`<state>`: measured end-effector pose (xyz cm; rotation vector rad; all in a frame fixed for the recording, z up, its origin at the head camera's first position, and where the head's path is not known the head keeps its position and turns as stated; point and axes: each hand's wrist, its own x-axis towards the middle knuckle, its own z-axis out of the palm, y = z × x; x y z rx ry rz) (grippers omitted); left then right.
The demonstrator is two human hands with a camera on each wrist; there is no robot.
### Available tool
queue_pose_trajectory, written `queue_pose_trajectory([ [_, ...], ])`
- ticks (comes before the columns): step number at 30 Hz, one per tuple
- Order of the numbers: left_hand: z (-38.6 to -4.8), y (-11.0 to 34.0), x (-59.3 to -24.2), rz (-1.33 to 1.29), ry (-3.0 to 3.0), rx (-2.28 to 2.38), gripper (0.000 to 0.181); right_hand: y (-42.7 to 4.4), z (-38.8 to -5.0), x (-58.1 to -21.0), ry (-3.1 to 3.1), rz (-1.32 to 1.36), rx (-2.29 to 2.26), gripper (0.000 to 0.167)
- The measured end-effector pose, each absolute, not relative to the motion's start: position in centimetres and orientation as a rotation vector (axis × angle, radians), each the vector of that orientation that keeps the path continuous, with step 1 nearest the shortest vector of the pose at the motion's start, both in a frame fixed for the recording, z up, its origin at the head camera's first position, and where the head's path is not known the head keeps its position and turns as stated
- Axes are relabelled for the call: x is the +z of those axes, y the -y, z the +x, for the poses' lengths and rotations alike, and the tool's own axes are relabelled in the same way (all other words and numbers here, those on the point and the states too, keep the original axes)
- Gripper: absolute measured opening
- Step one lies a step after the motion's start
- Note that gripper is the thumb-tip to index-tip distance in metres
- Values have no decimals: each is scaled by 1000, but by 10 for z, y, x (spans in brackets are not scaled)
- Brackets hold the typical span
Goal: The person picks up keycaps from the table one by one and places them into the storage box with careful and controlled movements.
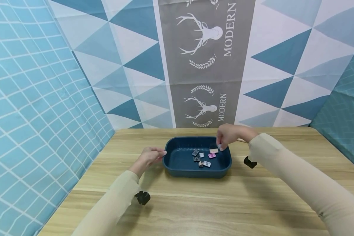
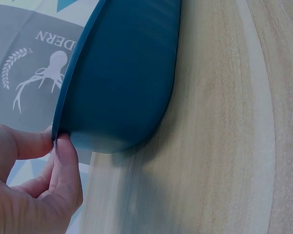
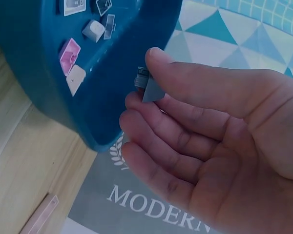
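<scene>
A dark blue plastic bin (image 1: 181, 172) stands on the wooden table with several loose keycaps in it, among them a pink keycap (image 1: 212, 155), a white keycap (image 1: 207, 164) and a dark keycap (image 1: 196, 159). At the bin's left end my left hand (image 1: 149, 156) pinches the rim between thumb and fingers, as the left wrist view shows too. Over the bin's right end, my right hand (image 1: 226, 134) pinches a grey keycap (image 3: 154, 90) between thumb and index finger. The other fingers (image 3: 158, 168) of that hand are loosely bent.
Right of the bin, a long pinkish bar (image 3: 40, 214) lies on the table (image 1: 177, 209), partly behind my right hand in the head view. Patterned cloth (image 1: 135, 49) hangs behind the table, and blue checked cloth (image 1: 32, 98) on the left.
</scene>
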<state>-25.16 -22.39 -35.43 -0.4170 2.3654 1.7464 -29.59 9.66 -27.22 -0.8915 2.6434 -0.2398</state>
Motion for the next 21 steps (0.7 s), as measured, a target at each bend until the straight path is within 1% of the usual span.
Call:
queue_pose_trajectory([
  [14, -253, 225, -355, -412, -2366, 1741, 30, -80, -293, -274, -2617, -911, -165, 8],
  [21, -253, 225, -356, -408, -2359, 1758, 27, -76, -292, -273, -2608, -889, -144, 10],
])
